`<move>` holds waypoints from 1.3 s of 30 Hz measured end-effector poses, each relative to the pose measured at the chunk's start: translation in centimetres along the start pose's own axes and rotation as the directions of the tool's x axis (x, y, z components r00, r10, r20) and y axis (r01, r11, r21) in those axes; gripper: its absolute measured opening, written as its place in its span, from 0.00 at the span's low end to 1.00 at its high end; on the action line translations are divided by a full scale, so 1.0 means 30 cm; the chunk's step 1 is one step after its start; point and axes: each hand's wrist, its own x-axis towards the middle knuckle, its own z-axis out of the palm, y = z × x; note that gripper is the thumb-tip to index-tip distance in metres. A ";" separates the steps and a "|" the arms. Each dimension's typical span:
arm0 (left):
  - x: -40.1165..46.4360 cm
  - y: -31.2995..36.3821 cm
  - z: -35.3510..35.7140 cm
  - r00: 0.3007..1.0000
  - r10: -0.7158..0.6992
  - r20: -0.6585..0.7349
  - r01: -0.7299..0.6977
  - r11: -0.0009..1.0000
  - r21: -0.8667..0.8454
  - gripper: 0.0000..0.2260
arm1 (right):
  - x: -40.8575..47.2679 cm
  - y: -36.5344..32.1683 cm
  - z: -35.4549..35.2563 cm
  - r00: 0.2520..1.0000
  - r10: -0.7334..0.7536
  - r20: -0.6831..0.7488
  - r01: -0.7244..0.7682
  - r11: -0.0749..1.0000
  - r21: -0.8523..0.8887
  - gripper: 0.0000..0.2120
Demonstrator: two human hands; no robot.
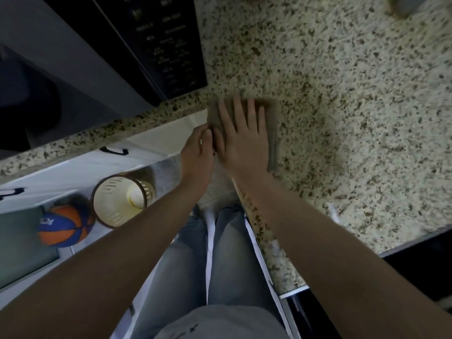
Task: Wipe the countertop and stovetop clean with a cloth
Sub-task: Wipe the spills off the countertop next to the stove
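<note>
Right hand point(242, 135) flat on cloth point(271, 123); writing illegible.

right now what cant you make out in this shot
All in the head view:
- The cloth: the flat right hand covers its middle, and motion blurs its edges.
- Left hand: cupped at the counter edge; whether it holds crumbs cannot be told.
- Microwave panel: labels too small and blurred to read.
- Object at the top right edge: cut off and blurred.
- Stovetop: only a dark corner shows.
</note>
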 end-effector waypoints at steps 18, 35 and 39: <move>0.045 -0.039 -0.069 0.993 -0.031 0.113 0.033 0.999 -0.015 0.13 | -0.034 -0.093 0.016 0.996 0.088 0.013 -0.088 0.995 -0.042 0.26; -0.012 -0.094 -0.059 0.962 -0.004 0.272 -0.015 0.998 0.067 0.17 | -0.361 -0.090 -0.040 0.960 0.274 0.051 -0.251 0.930 -0.269 0.27; -0.022 -0.131 -0.062 0.954 0.020 0.299 -0.048 0.995 0.084 0.14 | -0.294 -0.083 -0.040 0.967 0.243 0.080 -0.215 0.941 -0.262 0.28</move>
